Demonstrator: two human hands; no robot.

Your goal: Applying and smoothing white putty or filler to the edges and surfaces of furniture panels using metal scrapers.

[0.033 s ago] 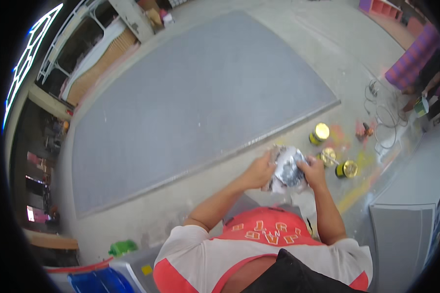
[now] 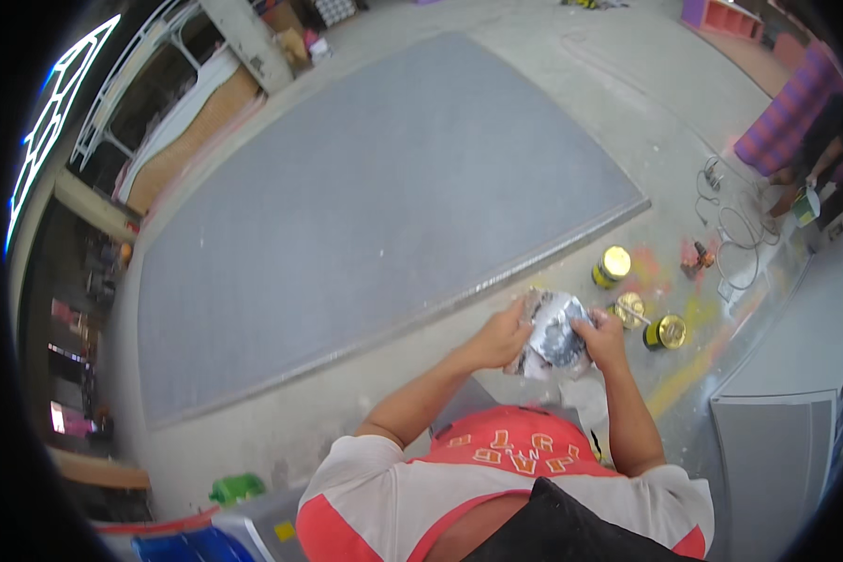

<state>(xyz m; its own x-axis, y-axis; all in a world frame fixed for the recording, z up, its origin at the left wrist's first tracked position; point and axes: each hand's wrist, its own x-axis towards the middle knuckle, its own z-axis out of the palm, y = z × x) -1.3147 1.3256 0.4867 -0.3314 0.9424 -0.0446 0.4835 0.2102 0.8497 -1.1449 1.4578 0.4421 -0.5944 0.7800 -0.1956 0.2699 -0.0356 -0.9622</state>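
Note:
In front of my body I hold a crumpled silver-and-white foil packet [image 2: 562, 339], its exact kind unclear. My left hand [image 2: 498, 339] grips its left edge, fingers partly hidden behind it. On the opposite edge my right hand [image 2: 604, 339] is closed, with the thumb lying over the shiny silver face. Just right of that hand, a tin can [image 2: 630, 309] with a gold top has a thin pale stick across it. Two more yellow-and-dark cans, one farther off [image 2: 613, 266] and one to the right [image 2: 666, 332], stand on the floor nearby.
A large grey panel [image 2: 375, 225] lies ahead on the concrete floor. Beyond the cans are an orange-and-dark tool [image 2: 698, 259] and a loose cable [image 2: 740, 267]. Another person [image 2: 829, 140] at far right holds a green container [image 2: 806, 204]. A grey box-like piece [image 2: 773, 450] stands at right.
The whole scene sits slightly lower in the picture, as the view has tilted up a little. Both hands keep their grip on the foil packet.

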